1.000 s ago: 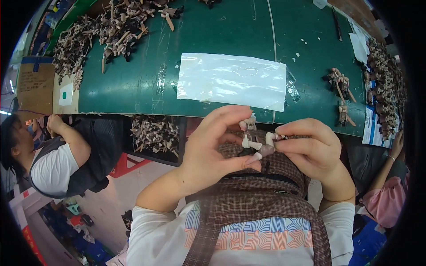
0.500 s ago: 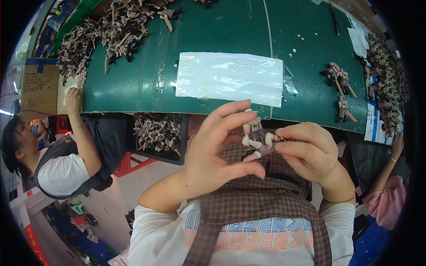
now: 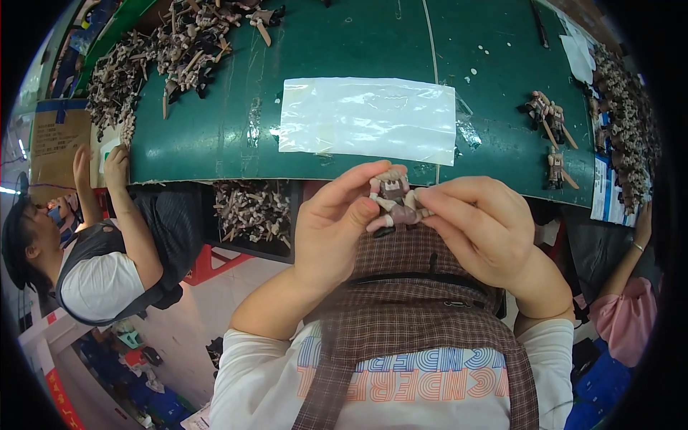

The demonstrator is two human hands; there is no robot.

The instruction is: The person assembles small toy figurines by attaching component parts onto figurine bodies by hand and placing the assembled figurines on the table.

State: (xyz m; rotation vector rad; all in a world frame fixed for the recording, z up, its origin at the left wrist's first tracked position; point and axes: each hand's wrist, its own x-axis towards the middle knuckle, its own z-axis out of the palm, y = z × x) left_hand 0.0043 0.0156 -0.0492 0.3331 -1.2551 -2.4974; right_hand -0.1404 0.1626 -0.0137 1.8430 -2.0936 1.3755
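Note:
Between my two hands, just off the near edge of the green table (image 3: 344,43), is a small toy figure (image 3: 401,212) with pale limbs, a brownish-mauve body and a dark foot. My left hand (image 3: 335,222) grips its upper body and one side between thumb and fingers. With thumb and fingertips pinched, my right hand (image 3: 481,223) holds the figure's other side, near a leg. Those fingertips hide part of the limb. Beyond the hands, a glossy white sheet (image 3: 369,118) lies flat on the table.
Piles of similar figures (image 3: 190,50) with tan sticks cover the far left. Several figures (image 3: 555,168) lie at right, beside a dense row (image 3: 623,136). A dark bin (image 3: 254,215) of parts stands below the table. A co-worker (image 3: 107,265) sits left; another's pink sleeve (image 3: 627,319) shows right.
My left fingers have closed round the figure, and it has turned more upright and shifted slightly left. My right hand keeps its pinch. The left co-worker's second hand has come into view.

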